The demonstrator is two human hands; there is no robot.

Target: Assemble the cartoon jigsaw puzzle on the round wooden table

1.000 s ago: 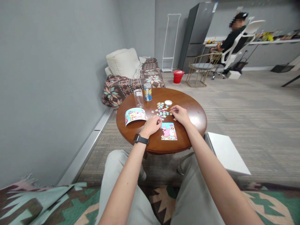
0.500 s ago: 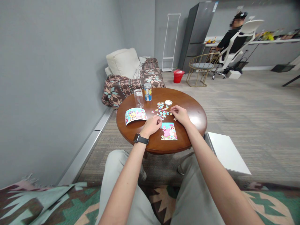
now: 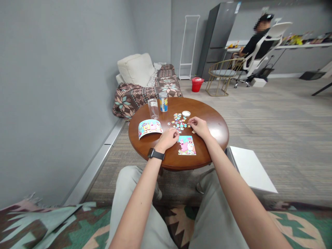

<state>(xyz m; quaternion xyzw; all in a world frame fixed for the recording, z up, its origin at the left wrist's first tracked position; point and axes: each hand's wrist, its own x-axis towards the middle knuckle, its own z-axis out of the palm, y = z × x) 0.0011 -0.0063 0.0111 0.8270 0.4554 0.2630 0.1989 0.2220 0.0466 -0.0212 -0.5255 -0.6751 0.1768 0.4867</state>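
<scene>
near hands [image 3: 169, 138] [image 3: 199, 127], loose puzzle pieces [image 3: 182, 125] indistinct; any hold unclear.

Can't tell at R hand [image 3: 198, 126] btw gripping & touching one of the loose pcs [image 3: 178, 122]; can't count those either, too tiny & bunched. Can't see palm of L hand [image 3: 168, 139] or anything poss. held in it, curled away from view. Can't read lettering on tin [image 3: 163, 102], nor see behind curved pic strip [image 3: 150, 127]. Can't make out watch [image 3: 151, 153] screen, too small & dark. Lose both forearms [image 3: 129, 221] & trousers [image 3: 204, 221] at btm edge, dark table leg [image 3: 323, 89] at R edge. Can't ID clutter [image 3: 297, 40] on far counter [image 3: 310, 45], blurred; can't see all of seated person [image 3: 255, 43], partly pixelated & behind chair [image 3: 279, 29].
</scene>
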